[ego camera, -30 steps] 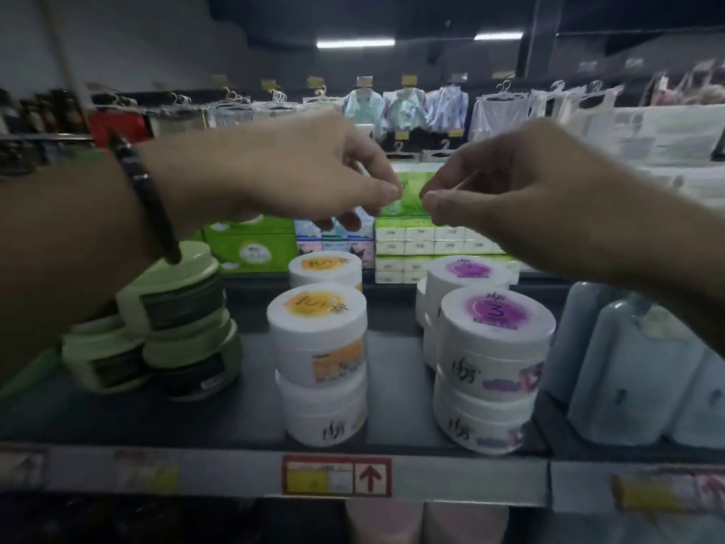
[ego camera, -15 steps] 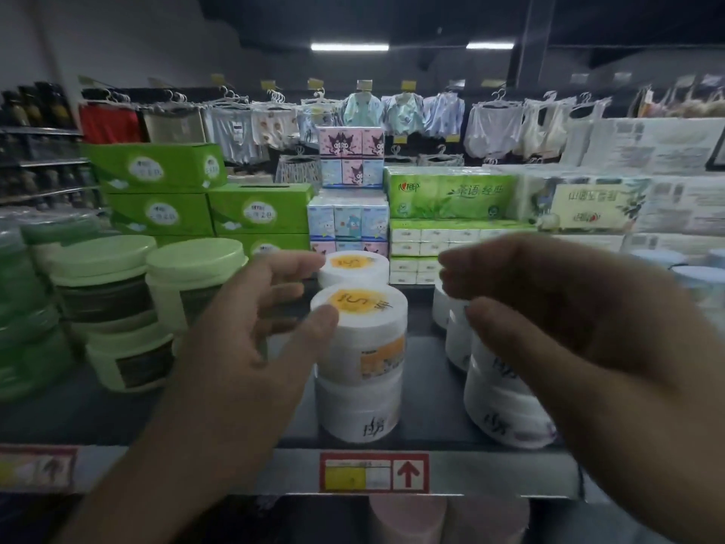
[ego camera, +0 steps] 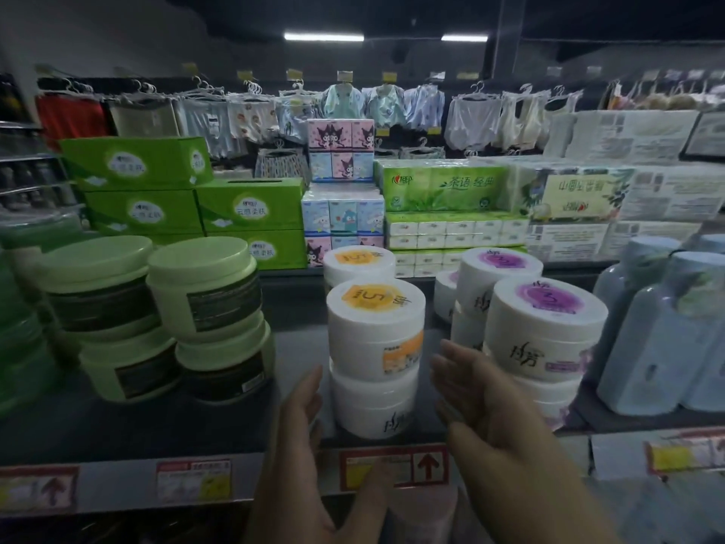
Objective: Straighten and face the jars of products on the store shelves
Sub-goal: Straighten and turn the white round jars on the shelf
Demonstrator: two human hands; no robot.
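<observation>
At the front edge of the shelf (ego camera: 117,437), the left hand (ego camera: 298,433) and right hand (ego camera: 486,414) are held flat and empty on either side of the lower white jar (ego camera: 374,402). An orange-labelled jar (ego camera: 376,327) sits on it, lidded, its contents hidden. Purple-labelled jars (ego camera: 545,331) are stacked just to the right and green jars (ego camera: 204,292) to the left.

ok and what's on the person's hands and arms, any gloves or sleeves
Nothing is worn that shows. The left hand and the right hand are bare, with no gloves and no ring on the fingers in view. No sleeve, watch or band shows on the stretch of each forearm inside the frame. The picture is dim and a little blurred, so the nails cannot be made out.
</observation>
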